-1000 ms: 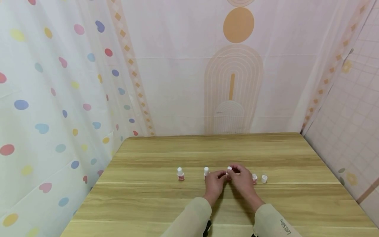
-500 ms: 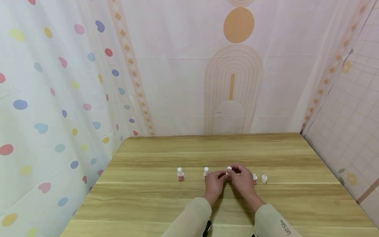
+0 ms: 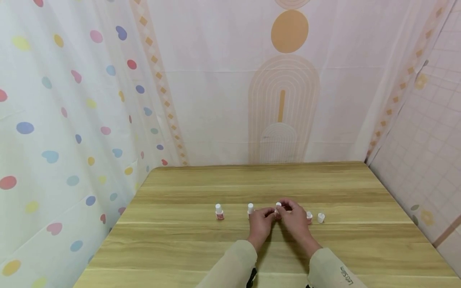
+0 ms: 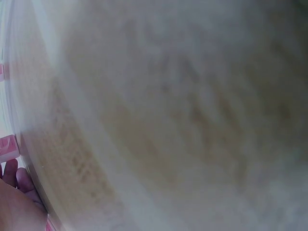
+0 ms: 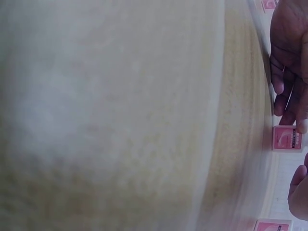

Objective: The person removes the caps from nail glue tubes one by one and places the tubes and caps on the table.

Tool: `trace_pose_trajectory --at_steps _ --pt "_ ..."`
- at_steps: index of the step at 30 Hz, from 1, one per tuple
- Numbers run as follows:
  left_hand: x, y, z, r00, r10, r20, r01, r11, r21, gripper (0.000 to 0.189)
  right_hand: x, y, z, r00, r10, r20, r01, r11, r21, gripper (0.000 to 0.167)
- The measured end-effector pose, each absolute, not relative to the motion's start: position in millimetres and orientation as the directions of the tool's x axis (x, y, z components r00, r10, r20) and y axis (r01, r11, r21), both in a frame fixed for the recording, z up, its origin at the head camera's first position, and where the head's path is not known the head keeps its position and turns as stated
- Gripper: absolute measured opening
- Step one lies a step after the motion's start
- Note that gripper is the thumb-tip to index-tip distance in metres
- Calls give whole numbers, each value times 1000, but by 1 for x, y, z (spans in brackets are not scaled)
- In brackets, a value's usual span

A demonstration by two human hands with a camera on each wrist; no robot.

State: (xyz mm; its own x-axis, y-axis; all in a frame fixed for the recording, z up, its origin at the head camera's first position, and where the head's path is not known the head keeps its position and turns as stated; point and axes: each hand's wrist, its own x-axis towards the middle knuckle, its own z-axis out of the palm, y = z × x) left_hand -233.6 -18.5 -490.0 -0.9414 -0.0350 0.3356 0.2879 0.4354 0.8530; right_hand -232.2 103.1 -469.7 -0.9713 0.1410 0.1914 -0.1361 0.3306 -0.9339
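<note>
Both hands meet at a small white-capped bottle (image 3: 278, 205) with a pink label, standing third from the left in a row on the wooden table. My left hand (image 3: 261, 225) pinches its lower body from the left. My right hand (image 3: 296, 221) pinches it from the right up at the white cap, which is still on top. In the right wrist view, the pink label (image 5: 287, 138) sits between the left hand (image 5: 289, 57) and part of the right hand (image 5: 299, 195). Most of the right hand lies outside the left wrist view, where curled left fingers (image 4: 26, 183) appear.
Left of the hands stand a capped bottle (image 3: 219, 213) and a second one (image 3: 250, 209), partly behind the left hand. To the right are an uncapped bottle (image 3: 309, 218) and a loose white cap (image 3: 321, 218). A patterned curtain (image 3: 216, 100) hangs behind the table (image 3: 173, 240).
</note>
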Motion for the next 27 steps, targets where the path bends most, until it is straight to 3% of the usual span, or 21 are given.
trace_pose_trajectory --at_steps 4,15,27 --pt "-233 -19 -489 -948 -37 316 269 437 858 9 -233 103 -471 -970 155 188 -131 320 -938 28" --pt "-233 -18 -488 -953 -40 300 256 424 869 9 -231 103 -468 -969 131 208 -156 327 -932 15" --pt "-231 -19 -486 -948 -35 317 273 422 864 9 -230 102 -467 -975 132 177 -131 301 -945 27"
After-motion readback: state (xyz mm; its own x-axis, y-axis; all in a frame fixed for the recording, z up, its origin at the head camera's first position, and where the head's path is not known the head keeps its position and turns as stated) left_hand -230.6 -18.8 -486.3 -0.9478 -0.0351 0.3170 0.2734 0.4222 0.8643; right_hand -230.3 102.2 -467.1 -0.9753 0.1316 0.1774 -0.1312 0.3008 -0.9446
